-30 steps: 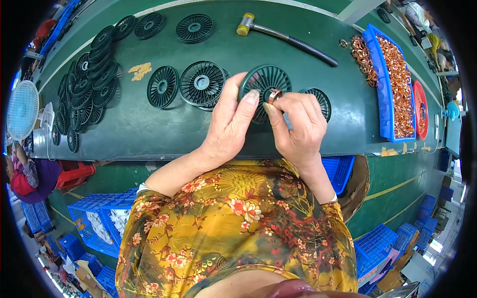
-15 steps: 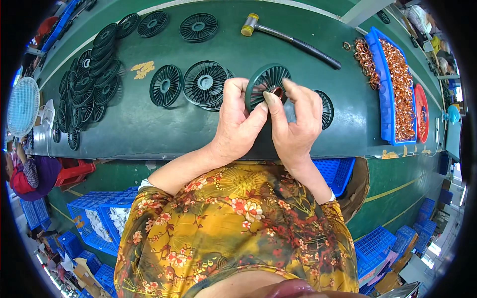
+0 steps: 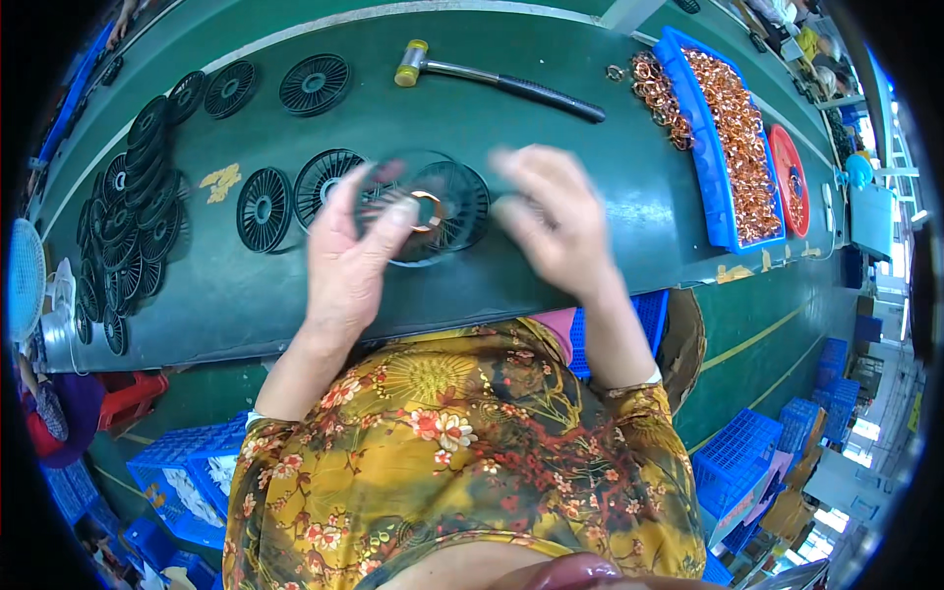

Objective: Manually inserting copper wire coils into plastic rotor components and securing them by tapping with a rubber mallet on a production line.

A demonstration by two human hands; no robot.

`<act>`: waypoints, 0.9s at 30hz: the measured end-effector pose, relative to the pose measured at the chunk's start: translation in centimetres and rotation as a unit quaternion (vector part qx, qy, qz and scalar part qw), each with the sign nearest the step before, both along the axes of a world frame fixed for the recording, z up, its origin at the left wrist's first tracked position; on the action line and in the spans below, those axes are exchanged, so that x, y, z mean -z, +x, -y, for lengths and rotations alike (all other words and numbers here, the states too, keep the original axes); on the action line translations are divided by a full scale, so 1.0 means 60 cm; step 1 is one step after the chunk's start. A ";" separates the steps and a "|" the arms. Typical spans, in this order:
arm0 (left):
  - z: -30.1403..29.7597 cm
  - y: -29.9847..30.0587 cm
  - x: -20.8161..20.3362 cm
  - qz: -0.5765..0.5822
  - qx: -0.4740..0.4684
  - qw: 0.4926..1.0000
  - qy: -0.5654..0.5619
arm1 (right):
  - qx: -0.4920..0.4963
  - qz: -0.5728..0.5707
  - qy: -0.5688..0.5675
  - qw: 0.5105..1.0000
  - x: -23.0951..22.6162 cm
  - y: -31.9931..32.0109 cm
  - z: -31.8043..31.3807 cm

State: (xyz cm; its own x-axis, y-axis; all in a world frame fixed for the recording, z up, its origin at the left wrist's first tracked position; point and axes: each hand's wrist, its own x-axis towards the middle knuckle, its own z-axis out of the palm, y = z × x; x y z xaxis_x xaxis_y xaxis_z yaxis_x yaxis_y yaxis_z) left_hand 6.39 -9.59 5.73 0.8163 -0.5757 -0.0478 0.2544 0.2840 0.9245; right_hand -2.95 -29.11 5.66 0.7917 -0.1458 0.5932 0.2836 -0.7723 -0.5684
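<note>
My left hand [image 3: 344, 258] grips the near left edge of a dark green slotted disc [image 3: 459, 218], its thumb reaching toward the hub. The disc is tilted above the table and smeared by motion. A copper ring [image 3: 439, 205] sits at the hub; how it is seated cannot be made out. To the right of the disc, apart from it, my right hand [image 3: 560, 218] is blurred, with thumb and fingers spread and nothing visible between them. Beside my left hand lie another slotted disc [image 3: 322, 182] and, farther left, a flat one [image 3: 264, 209].
A hammer [image 3: 501, 81] with yellow faces lies toward the back. Several slotted discs [image 3: 128, 211] are heaped at the left. On the right stands a blue tray [image 3: 710, 187] of copper rings, with loose rings [image 3: 661, 98] beside it and a red round tray [image 3: 790, 182] beyond.
My right hand has come away from the ring and disc toward the right. My left hand still holds the disc, now tipped flatter. The whole view has shifted, so the table's things appear farther left.
</note>
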 end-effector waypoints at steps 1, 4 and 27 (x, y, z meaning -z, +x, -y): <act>-0.008 0.006 0.002 0.045 -0.085 0.995 0.003 | 0.066 -0.034 0.023 0.997 -0.005 -0.006 0.032; -0.059 0.051 0.002 0.234 -0.258 0.935 0.074 | 0.331 -0.074 -0.076 0.938 0.039 -0.033 0.199; -0.073 0.043 0.007 0.577 -0.090 0.738 0.339 | 0.165 -0.178 -0.254 0.936 0.041 0.089 0.176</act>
State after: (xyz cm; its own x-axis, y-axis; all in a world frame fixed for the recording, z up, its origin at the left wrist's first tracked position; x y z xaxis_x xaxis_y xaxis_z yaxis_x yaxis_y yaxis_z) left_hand 8.97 -5.22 5.28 0.5994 -0.6162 0.5109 -0.7979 -0.4096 0.4422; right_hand 2.36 -39.69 3.17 0.9137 -0.1882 0.3602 -0.1558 -0.9808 -0.1172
